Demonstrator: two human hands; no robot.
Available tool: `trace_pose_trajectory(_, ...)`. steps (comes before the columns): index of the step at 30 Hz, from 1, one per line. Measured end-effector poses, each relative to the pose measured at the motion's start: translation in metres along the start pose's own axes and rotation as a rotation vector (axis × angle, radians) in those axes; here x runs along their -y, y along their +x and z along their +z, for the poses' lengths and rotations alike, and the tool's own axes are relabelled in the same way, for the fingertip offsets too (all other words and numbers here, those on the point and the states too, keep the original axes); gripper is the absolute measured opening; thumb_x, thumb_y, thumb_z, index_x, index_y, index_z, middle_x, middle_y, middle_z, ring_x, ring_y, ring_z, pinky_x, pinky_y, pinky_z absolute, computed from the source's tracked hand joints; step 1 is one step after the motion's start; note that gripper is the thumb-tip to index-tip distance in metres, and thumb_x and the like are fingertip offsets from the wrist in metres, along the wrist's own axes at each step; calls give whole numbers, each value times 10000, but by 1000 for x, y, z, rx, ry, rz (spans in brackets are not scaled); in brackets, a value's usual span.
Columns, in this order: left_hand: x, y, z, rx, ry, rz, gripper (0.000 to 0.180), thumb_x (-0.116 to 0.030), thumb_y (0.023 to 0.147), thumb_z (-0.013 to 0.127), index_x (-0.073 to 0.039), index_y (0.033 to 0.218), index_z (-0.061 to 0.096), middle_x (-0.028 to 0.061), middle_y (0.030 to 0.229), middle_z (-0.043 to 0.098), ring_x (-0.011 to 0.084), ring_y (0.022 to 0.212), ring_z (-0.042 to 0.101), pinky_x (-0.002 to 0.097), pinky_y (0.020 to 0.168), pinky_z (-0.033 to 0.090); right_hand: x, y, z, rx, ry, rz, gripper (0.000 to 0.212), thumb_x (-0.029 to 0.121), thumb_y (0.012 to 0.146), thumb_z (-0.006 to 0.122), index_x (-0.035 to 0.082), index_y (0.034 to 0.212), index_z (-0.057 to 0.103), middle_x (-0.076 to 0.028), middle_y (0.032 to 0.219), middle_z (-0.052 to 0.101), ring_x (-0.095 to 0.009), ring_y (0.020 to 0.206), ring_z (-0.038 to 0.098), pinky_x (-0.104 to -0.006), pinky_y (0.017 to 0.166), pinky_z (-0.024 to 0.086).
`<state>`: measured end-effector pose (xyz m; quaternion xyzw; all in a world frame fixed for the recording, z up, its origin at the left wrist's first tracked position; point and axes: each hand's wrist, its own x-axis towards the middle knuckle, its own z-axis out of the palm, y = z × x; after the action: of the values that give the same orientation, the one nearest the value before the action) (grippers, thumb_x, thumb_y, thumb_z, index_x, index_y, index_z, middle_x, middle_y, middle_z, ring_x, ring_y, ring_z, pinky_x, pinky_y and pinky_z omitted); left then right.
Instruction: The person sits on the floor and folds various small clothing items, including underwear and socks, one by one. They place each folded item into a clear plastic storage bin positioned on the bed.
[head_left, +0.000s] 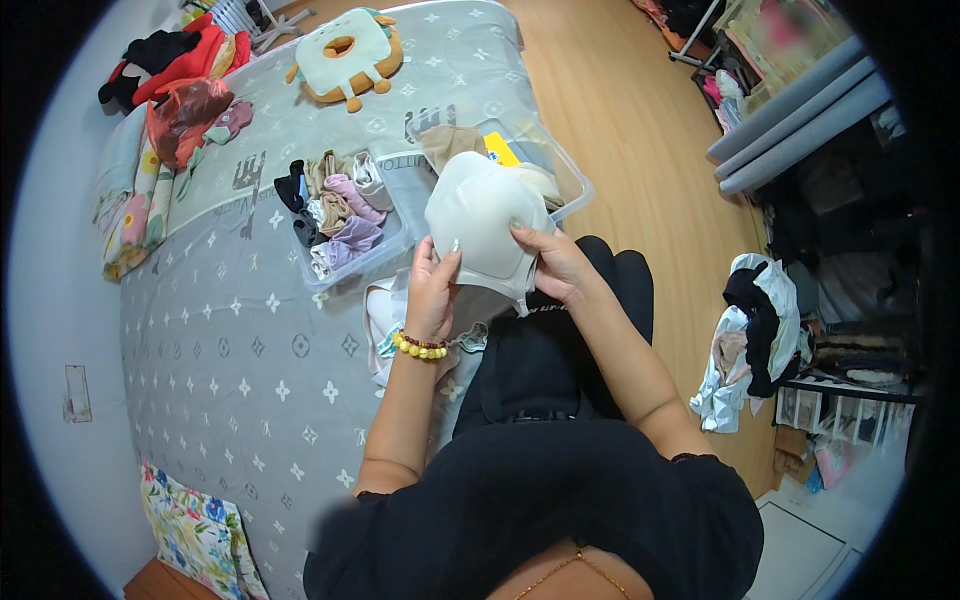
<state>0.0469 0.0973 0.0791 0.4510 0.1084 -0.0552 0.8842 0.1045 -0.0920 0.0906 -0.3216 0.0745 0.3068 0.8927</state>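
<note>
pale bra [480, 215] between left hand [432, 290], right hand [558, 265]

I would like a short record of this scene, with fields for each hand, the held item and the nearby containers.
left hand: left hand grips the cup's lower left edge
right hand: right hand grips its right edge
held item: pale green padded bra
near container: clear plastic bin of folded underwear
far container: clear plastic box behind the bra
surface: grey patterned bedspread
</note>
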Motion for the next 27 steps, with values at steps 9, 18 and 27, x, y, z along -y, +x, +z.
trace_pose_trajectory(9, 0, 7, -18, -115, 83, 31, 287, -154, 979, 566, -35, 1239, 536, 67, 1000, 640, 141, 881, 651, 276, 790, 549, 24, 11, -19, 9, 236, 64, 393, 194, 969, 586, 20, 1316, 524, -149, 1234, 639, -282, 1126, 634, -485, 975, 518)
trace_pose_trajectory(18, -3, 8, -5, 63, 112, 30, 347, -133, 968, 561, -13, 1286, 493, 102, 1094, 617, 181, 974, 637, 314, 856, 531, 34, 7, -20, 215, 332, 107, 407, 213, 994, 521, -7, 1336, 496, -176, 1219, 642, -291, 1050, 674, -450, 908, 568)
trace_pose_trajectory(27, -16, 3, 9, 202, -246, -8, 479, -169, 958, 588, -40, 1385, 415, 100, 1293, 578, 214, 1141, 598, 376, 960, 493, 35, -15, -10, 131, -2, 44, 463, 126, 914, 622, -7, 1334, 480, -156, 1184, 647, -243, 1017, 681, -399, 887, 579)
